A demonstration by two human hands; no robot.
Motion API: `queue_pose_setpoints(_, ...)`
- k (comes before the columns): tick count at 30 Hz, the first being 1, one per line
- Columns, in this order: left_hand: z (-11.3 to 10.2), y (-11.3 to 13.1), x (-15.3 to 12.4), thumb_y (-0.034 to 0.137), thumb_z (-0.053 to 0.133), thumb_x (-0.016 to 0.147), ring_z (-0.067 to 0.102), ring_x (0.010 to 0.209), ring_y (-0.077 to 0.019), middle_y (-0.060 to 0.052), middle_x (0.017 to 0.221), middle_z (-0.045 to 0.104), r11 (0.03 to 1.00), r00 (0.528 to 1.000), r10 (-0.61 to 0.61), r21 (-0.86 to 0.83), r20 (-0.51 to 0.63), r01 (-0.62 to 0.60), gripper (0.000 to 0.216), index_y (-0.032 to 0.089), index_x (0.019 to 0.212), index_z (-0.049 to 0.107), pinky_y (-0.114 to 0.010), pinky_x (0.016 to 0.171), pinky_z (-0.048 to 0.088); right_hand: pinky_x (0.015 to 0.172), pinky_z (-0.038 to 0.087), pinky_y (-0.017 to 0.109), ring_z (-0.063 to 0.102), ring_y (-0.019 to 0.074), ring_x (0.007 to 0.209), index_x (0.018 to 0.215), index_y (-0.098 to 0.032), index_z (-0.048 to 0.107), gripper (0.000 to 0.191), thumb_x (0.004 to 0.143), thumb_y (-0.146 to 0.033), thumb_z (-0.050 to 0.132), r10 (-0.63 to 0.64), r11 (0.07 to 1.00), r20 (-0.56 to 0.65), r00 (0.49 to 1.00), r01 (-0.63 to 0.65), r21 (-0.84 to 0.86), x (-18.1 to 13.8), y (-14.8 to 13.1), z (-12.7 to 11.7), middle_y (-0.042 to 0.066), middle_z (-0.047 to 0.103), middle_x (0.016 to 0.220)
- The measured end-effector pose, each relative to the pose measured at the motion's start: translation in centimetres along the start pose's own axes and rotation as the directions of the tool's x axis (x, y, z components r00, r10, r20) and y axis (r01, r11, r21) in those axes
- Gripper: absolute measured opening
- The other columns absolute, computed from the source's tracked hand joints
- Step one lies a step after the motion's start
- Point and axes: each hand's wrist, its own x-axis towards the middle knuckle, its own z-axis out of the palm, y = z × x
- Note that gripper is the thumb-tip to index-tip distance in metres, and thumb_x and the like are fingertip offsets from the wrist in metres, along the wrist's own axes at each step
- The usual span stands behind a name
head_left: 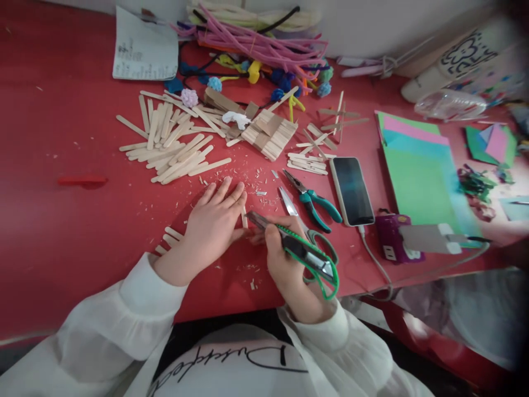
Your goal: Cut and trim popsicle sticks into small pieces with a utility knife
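My left hand [215, 223] lies flat on the red table, fingers stretched out and pointing away from me. Beside its fingertips a short piece of craft stick [244, 217] shows; the rest of it is hidden. My right hand [283, 253] grips a green and black utility knife [308, 255], its blade end pointing left at the stick piece. Under and past the right hand lie scissors [288, 202] with grey-green handles. Teal-handled pliers [316, 201] rest just beyond them. Several craft sticks [170, 238] stick out by my left wrist.
Loose craft sticks [177, 143] are heaped at the back, next to a glued stick panel [270, 135]. Wood shavings [258, 179] litter the middle. To the right are a phone [352, 190] on a cable, a purple box [392, 237] and coloured paper [417, 176]. Pipe cleaners [264, 41] pile behind.
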Motion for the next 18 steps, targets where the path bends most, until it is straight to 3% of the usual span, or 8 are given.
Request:
queue_pose_setpoints(4,-0.1,0.1,0.1,0.035,0.061,0.084,0.029,0.136,-0.0318,-0.009,0.143,0.041,1.000,1.000,-0.007,0.025,0.011,0.007,0.056,0.010,0.132,0.049,-0.048,0.109,0.028,0.046,0.055,0.028,0.063,0.0146,0.045,0.086,-0.023,0.048,0.005,0.085,-0.028,0.049,0.192,0.933,-0.017,0.981,-0.177,0.312,0.6,0.7,0.9,-0.003,0.065,0.063)
queue_pose_setpoints(8,-0.3,0.2,0.1,0.039,0.063,0.082,0.029,0.136,-0.0318,-0.008,0.143,0.041,0.999,0.999,-0.023,0.042,0.022,0.022,0.060,0.010,0.133,0.048,-0.048,0.110,0.027,0.040,0.052,0.026,0.060,0.0135,0.040,0.083,-0.022,0.046,0.004,0.083,-0.026,0.048,0.249,0.901,0.033,0.968,-0.244,0.360,1.7,-0.1,0.6,-0.006,0.062,0.056)
queue_pose_setpoints(11,-0.2,0.1,0.1,0.041,0.061,0.083,0.028,0.136,-0.0325,-0.008,0.143,0.040,0.999,0.999,-0.022,0.042,0.025,0.021,0.061,0.010,0.133,0.048,-0.048,0.110,0.027,0.046,0.051,0.024,0.062,0.0130,0.047,0.084,-0.021,0.050,0.004,0.083,-0.025,0.050,0.045,0.985,0.036,0.998,-0.050,0.165,1.2,-0.9,-0.1,-0.005,0.060,0.056)
queue_pose_setpoints(14,-0.2,0.0,0.0,0.043,0.058,0.085,0.027,0.136,-0.0335,-0.008,0.144,0.039,0.999,1.000,-0.005,0.038,0.024,0.004,0.060,0.010,0.133,0.047,-0.049,0.109,0.027,0.050,0.048,0.021,0.059,0.0102,0.049,0.085,-0.021,0.056,0.005,0.082,-0.020,0.052,-0.238,0.964,0.047,0.970,0.242,-0.107,0.3,-1.4,-0.7,-0.004,0.060,0.059)
queue_pose_setpoints(18,-0.2,-0.1,-0.1,0.045,0.056,0.085,0.024,0.137,-0.0332,-0.009,0.145,0.038,1.000,0.999,-0.006,0.027,0.036,0.005,0.061,0.009,0.134,0.047,-0.047,0.111,0.025,0.054,0.048,0.021,0.060,0.0102,0.055,0.088,-0.022,0.057,0.008,0.084,-0.019,0.052,-0.338,0.919,0.059,0.939,0.343,-0.194,0.5,-1.2,-1.2,-0.002,0.064,0.069)
